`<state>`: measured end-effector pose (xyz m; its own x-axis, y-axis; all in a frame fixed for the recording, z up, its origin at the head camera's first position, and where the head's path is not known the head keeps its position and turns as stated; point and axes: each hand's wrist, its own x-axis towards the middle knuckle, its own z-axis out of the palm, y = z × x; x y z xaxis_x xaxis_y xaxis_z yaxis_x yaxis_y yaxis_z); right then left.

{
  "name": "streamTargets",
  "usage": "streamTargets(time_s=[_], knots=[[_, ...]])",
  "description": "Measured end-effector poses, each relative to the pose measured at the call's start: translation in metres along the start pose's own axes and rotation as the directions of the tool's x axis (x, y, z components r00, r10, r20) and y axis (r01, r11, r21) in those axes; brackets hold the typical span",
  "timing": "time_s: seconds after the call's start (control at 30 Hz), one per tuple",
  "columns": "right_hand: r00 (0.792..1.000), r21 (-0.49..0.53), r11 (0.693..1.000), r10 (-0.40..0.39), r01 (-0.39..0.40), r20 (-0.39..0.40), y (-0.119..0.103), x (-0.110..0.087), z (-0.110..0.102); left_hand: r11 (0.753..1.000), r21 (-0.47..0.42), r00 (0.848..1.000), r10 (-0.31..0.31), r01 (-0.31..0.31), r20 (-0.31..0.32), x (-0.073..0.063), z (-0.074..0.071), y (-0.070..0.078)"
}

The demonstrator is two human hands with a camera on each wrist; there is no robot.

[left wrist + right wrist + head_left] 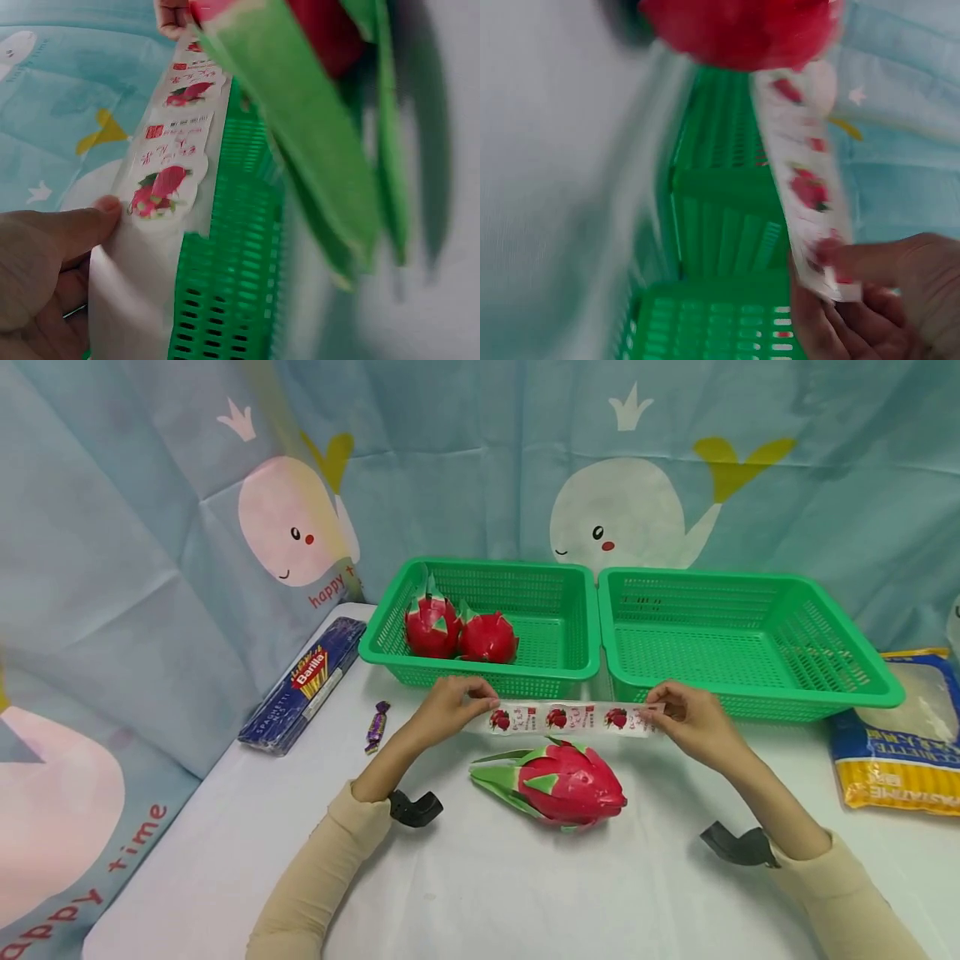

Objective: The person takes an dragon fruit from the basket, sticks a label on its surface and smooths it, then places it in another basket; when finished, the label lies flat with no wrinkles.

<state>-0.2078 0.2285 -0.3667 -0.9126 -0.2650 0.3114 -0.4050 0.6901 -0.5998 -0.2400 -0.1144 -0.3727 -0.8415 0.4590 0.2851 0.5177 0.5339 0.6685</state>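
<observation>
A strip of dragon fruit stickers (557, 718) on pale backing stretches between both hands, several printed labels along it. My left hand (452, 708) pinches its left end between thumb and fingers. At the other end my right hand (693, 725) pinches it, the thumb on the printed face in the right wrist view. Below the strip, a red dragon fruit (573, 783) with green leaves lies on its side on the white table, leaf end to the left. In the left wrist view the thumb (105, 214) presses on the backing beside a label (163, 187).
A green basket (480, 673) at the back holds two dragon fruits (487, 637). Another green basket (750, 697) stands right beside it. A blue spaghetti box (303, 685) and a purple wrapped candy (377, 727) lie at left. A pasta bag (892, 768) lies at right.
</observation>
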Motion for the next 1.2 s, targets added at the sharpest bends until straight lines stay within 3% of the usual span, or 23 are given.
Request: streamTargets(time_s=[0.07,0.1,0.17,0.23,0.27,0.33,0.53,0.73,0.8,0.9,1.07,1.2], knots=[[0.987,-0.075,0.99,-0.125,0.118,-0.097,-0.004,0.001,0.001,0.999,-0.035,1.0,-0.007,0.008,0.018,0.003,-0.004,0.003],[0.967,-0.12,0.976,-0.2,0.182,-0.157,-0.008,0.002,0.002,0.998,-0.054,1.0,-0.011,0.012,0.023,0.005,-0.006,0.005],[0.9,-0.2,0.933,-0.345,0.298,-0.267,-0.017,0.006,0.006,0.997,-0.082,1.0,-0.002,0.004,0.024,0.009,-0.01,0.01],[0.833,-0.238,0.891,-0.448,0.386,-0.325,-0.03,0.012,0.009,0.995,-0.104,1.0,0.011,-0.009,0.023,0.014,-0.013,0.016],[0.81,-0.24,0.876,-0.48,0.419,-0.338,-0.037,0.015,0.011,0.993,-0.119,0.999,0.019,-0.016,0.026,0.016,-0.014,0.02],[0.786,-0.219,0.852,-0.523,0.475,-0.329,-0.052,0.021,0.016,0.988,-0.151,0.999,0.038,-0.032,0.036,0.021,-0.015,0.027],[0.8,-0.081,0.816,-0.577,0.572,-0.165,-0.081,0.035,0.028,0.962,-0.265,0.993,0.087,-0.062,0.083,0.029,-0.011,0.047],[0.881,0.166,0.866,-0.466,0.473,-0.081,-0.083,0.034,0.031,0.931,-0.364,0.99,0.034,0.017,0.135,0.027,-0.009,0.053],[0.897,0.219,0.871,-0.435,0.44,-0.071,-0.082,0.033,0.031,0.922,-0.385,0.986,0.018,0.047,0.163,0.026,-0.009,0.053],[0.897,0.259,0.86,-0.437,0.44,-0.073,-0.081,0.032,0.032,0.913,-0.4,0.981,0.002,0.078,0.196,0.026,-0.009,0.052],[0.866,0.274,0.824,-0.492,0.496,-0.088,-0.078,0.033,0.034,0.909,-0.406,0.978,-0.015,0.1,0.208,0.027,-0.007,0.05],[0.879,0.278,0.837,-0.47,0.472,-0.079,-0.076,0.033,0.035,0.907,-0.408,0.979,-0.025,0.107,0.201,0.027,-0.006,0.048]])
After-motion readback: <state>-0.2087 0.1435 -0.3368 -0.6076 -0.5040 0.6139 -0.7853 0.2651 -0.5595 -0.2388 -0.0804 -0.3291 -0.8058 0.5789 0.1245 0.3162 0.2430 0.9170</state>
